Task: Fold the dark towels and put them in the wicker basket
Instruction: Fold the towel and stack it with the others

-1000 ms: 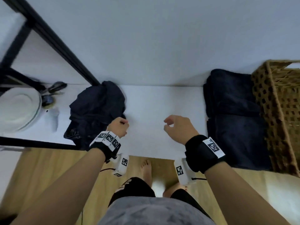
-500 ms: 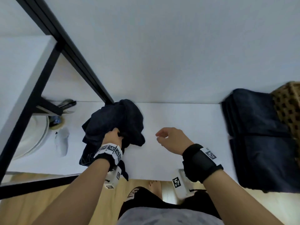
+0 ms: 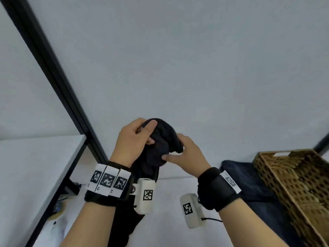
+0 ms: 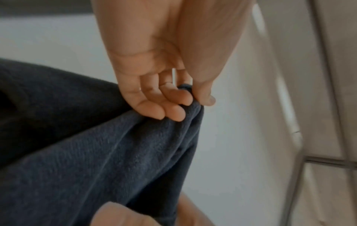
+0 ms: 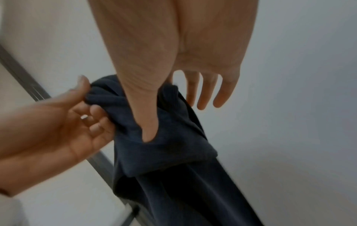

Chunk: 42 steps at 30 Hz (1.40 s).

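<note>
The scene was viewed from head height, forward and down over both forearms. From each wrist, the fingers were seen very close along the palm. The bunched dark towel was shared by all three views.

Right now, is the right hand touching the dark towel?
Touching. The right wrist view shows the right hand with its thumb pressed into the dark towel, other fingers spread behind.
</note>
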Tool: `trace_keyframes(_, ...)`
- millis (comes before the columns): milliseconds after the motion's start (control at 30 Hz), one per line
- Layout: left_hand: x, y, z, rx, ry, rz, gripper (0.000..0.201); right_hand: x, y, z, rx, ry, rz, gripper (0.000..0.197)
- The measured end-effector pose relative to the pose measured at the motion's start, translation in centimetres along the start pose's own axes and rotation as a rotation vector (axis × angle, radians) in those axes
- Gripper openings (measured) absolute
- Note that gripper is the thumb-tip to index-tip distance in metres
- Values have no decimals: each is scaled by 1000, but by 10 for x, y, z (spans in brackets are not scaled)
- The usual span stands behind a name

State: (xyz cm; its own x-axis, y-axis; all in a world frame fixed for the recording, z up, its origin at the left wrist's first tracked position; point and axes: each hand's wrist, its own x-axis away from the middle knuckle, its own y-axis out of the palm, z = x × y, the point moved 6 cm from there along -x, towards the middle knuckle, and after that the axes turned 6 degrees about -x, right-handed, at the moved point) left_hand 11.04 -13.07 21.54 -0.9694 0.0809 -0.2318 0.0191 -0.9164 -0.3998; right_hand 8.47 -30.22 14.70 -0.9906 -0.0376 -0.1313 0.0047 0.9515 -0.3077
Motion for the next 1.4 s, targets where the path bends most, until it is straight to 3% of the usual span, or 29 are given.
trace_keyframes(133, -22, -23, 111, 12, 220, 57, 28, -11, -77, -78, -180, -138, 228, 3)
trace_keyframes(200, -30, -36, 150, -10, 287, 108, 28, -9, -113, -122, -262, -227, 282, 6)
trace_keyframes(300, -36, -46, 188, -218, 360, 157, 37, -3, -160, -180, -245, -349, 332, 10)
trace_keyframes(467, -34, -31, 204, -506, 384, 211, 52, 13, -205, -225, -91, -414, 370, 15)
trace_keyframes(567, -29, -20, 186, -567, 359, 262, 34, 29, -213, -220, -34, -413, 371, 16)
trace_keyframes(667, -20, -7, 149, -523, 250, 214, 18, 46, -215, -198, -13, -378, 374, 23)
trace_keyframes(833, 14, 18, 73, -453, 34, 83, 17, 72, -208, -151, 78, -277, 364, 22)
trace_keyframes(1000, 65, 26, 9, -439, -110, 152, 17, 97, -179, -105, 324, -191, 237, 28)
trace_keyframes(1200, 123, 32, -59, -513, -320, 222, 3, 128, -145, -61, 174, -87, 207, 37)
trace_keyframes(1300, 151, 24, -95, -568, -510, 204, 18, 146, -139, -36, 73, -5, 246, 44)
trace_keyframes(1400, 183, 21, -130, -481, -676, 123, 24, 163, -132, -4, -95, 80, 228, 35)
